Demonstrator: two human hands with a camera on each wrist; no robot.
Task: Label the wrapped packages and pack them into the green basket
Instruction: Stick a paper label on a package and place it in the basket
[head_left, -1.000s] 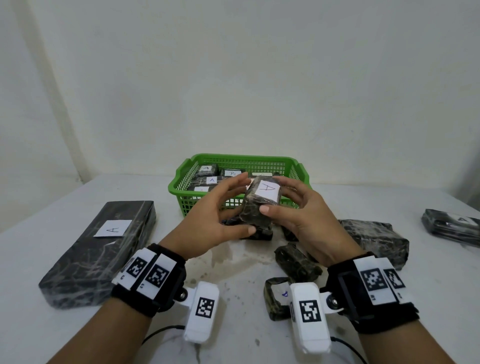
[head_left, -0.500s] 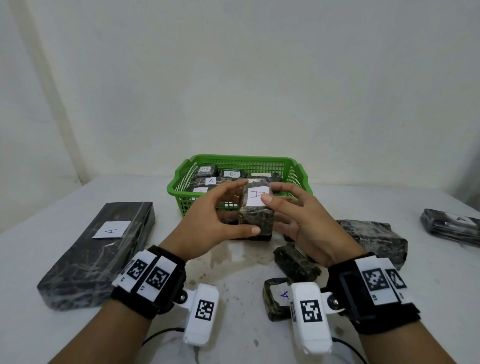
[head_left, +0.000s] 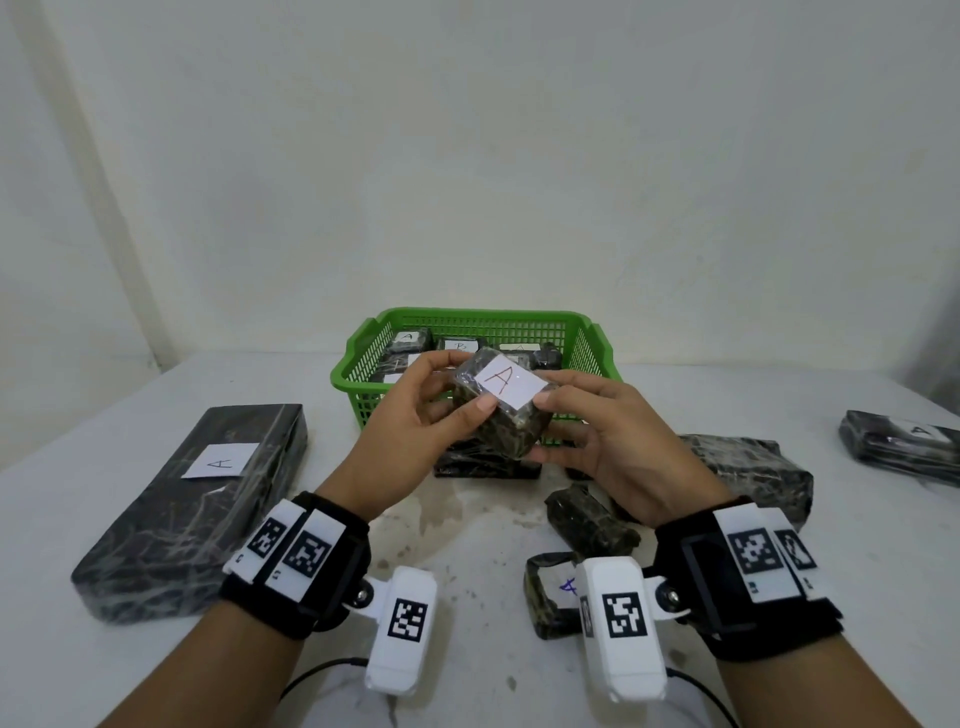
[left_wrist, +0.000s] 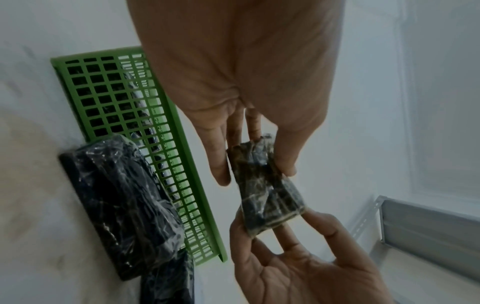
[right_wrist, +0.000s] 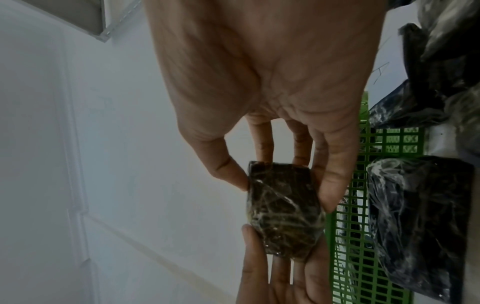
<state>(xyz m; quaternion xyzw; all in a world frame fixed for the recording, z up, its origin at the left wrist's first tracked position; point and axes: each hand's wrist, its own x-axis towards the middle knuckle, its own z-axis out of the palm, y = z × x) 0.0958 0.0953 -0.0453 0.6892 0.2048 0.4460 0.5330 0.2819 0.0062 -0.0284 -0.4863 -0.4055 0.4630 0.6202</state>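
A small dark wrapped package (head_left: 498, 415) (left_wrist: 265, 191) (right_wrist: 283, 211) hangs in the air just in front of the green basket (head_left: 363, 374), held between both hands. A white label marked "A" (head_left: 509, 384) lies on its top face. My left hand (head_left: 447, 395) pinches the package's left side with thumb and fingers. My right hand (head_left: 550, 421) pinches its right side, thumb at the label's corner. The basket (left_wrist: 166, 156) (right_wrist: 358, 236) holds several labelled dark packages.
A long dark package labelled "A" (head_left: 197, 499) lies at the left. A flat dark package (head_left: 488, 465) sits under the hands. More wrapped packages lie at the right (head_left: 748, 467), near the wrists (head_left: 587, 519) (head_left: 550, 597), and at the far right edge (head_left: 904, 447).
Both hands have lifted the small package slightly and tilted it, so its labelled top now faces me more. The hands keep their grip on either side.
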